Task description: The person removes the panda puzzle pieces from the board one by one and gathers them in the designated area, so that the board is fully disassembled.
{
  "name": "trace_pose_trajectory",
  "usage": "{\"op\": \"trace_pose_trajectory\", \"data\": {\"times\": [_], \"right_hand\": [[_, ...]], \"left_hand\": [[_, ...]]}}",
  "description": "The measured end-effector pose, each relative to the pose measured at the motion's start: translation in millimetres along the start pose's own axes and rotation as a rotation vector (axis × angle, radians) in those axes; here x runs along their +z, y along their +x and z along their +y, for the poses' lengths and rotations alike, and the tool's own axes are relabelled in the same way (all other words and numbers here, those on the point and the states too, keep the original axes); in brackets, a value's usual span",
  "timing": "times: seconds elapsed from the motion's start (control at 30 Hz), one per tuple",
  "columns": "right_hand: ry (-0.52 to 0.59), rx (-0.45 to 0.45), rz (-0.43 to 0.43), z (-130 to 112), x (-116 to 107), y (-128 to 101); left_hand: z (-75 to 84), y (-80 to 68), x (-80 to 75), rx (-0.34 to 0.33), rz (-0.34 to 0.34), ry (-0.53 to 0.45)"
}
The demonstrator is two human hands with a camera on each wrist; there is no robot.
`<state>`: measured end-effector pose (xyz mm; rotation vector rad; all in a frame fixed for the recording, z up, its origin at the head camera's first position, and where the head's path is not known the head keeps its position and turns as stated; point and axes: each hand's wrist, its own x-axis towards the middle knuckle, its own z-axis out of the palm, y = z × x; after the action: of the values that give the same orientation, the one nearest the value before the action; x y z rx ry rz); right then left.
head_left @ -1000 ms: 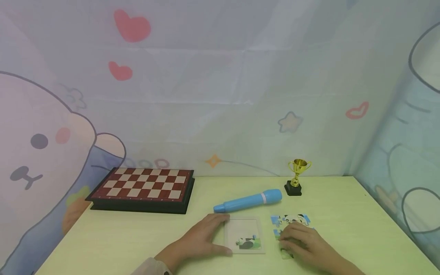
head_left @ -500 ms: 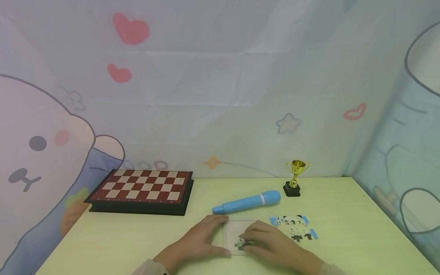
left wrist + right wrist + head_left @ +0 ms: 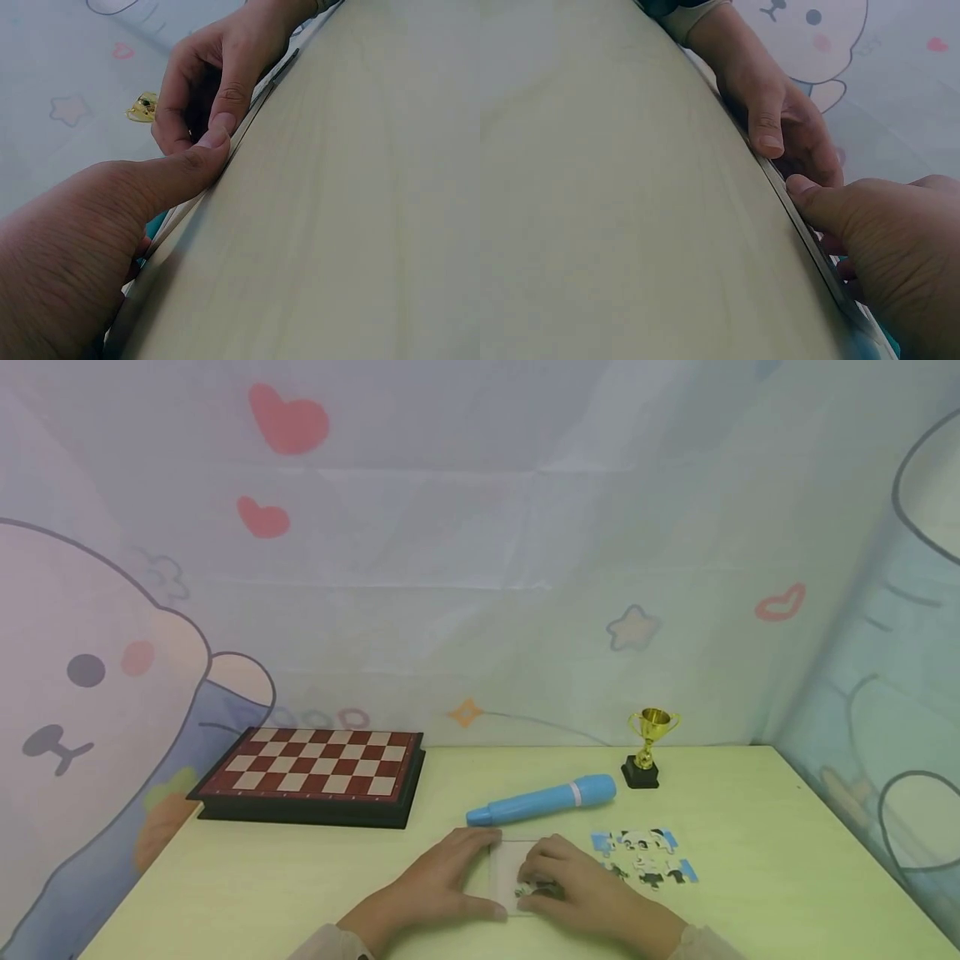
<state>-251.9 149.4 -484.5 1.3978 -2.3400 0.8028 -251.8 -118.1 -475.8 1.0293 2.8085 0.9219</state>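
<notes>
A white puzzle frame (image 3: pixel 504 864) lies flat on the table. My left hand (image 3: pixel 438 889) spans its left side, fingers at the far left corner and thumb at the near one. My right hand (image 3: pixel 577 889) reaches over the frame's right part, fingers and thumb bent close together around a jigsaw puzzle piece, mostly hidden beneath them. Green-and-black panda puzzle pieces (image 3: pixel 527 888) show in the frame's lower part beside the right thumb. In the left wrist view the right thumb (image 3: pixel 225 109) sits close to the left thumb (image 3: pixel 214 146) along the frame's near edge.
Several loose panda puzzle pieces (image 3: pixel 651 870) lie just right of the frame. Behind it is a blue toy microphone-shaped stick (image 3: pixel 540 802). A gold trophy cup (image 3: pixel 647 747) stands at the back right, a red-and-white chessboard (image 3: pixel 311 768) at the back left.
My right hand has moved left from the loose pieces to over the frame, carrying a piece from their near side. The left hand keeps its place on the frame.
</notes>
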Motion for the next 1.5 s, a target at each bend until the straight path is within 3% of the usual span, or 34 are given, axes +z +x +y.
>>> {"op": "trace_pose_trajectory", "data": {"times": [0.7,1.5], "right_hand": [[0.014,0.115,-0.015,-8.9,-3.0,-2.0],[0.030,0.166,-0.042,-7.6,-1.1,-2.7]], "left_hand": [[0.6,0.0,1.5,-0.008,-0.001,0.000],[0.0,-0.1,0.0,0.006,-0.001,0.000]]}}
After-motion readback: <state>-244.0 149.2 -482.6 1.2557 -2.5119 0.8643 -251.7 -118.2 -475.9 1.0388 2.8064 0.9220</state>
